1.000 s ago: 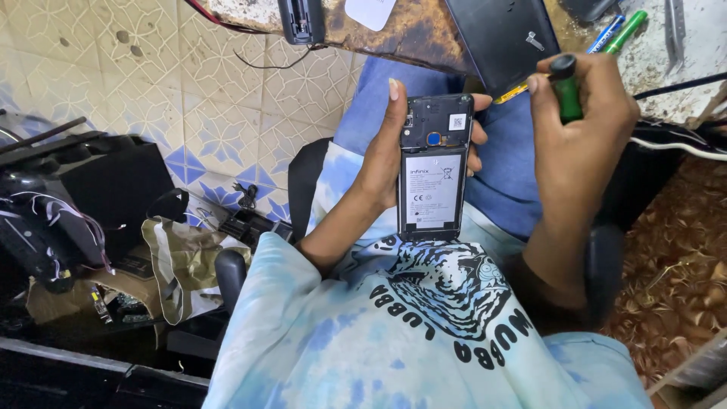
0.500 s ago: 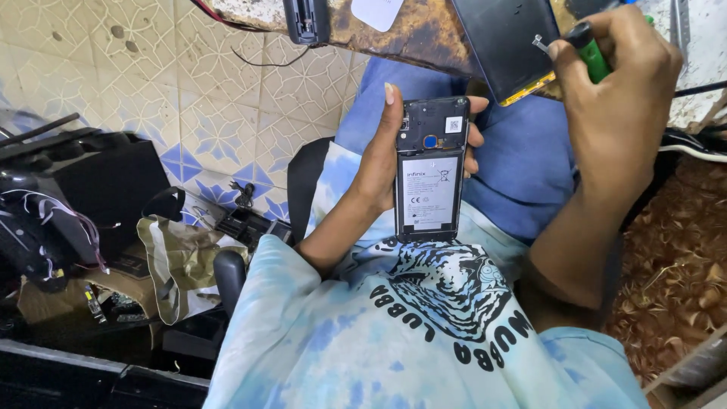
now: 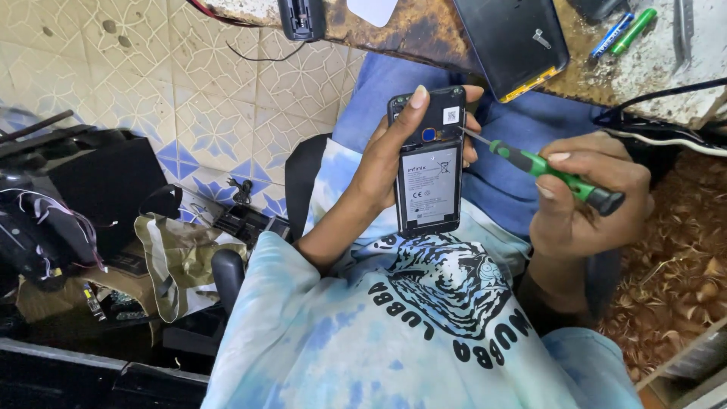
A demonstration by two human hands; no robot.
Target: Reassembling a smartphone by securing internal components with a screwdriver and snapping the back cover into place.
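Two bare hands work over the person's lap. Left hand [image 3: 394,163] wraps around an opened smartphone [image 3: 429,163] with its back cover off, fingers clamped on it: the thumb lies up the near edge of the phone, its tip at the top corner, and the other fingertips [image 3: 469,148] curl round the far edge. The phone stands upright, its battery side facing the camera (a pale label covers most of the battery). Right hand [image 3: 583,201] is closed on a green-and-black screwdriver [image 3: 556,176], fingers wrapped tight around the handle; the thin metal shaft slants from those fingers toward the phone's upper edge, its tip just beside the left fingertips, though whether it touches a screw is too small to tell.

Beyond both sets of fingers, along the top of the view, runs a worn, rusty tabletop [image 3: 424,30]. On it, above the right hand, lies a black back cover [image 3: 511,38], inner side up, overhanging the edge. Farther off to the right of that lie a blue pen [image 3: 612,35] and a green marker [image 3: 634,30] side by side. Well away from the left hand sits a black box [image 3: 98,182] on the patterned tile floor [image 3: 151,83].
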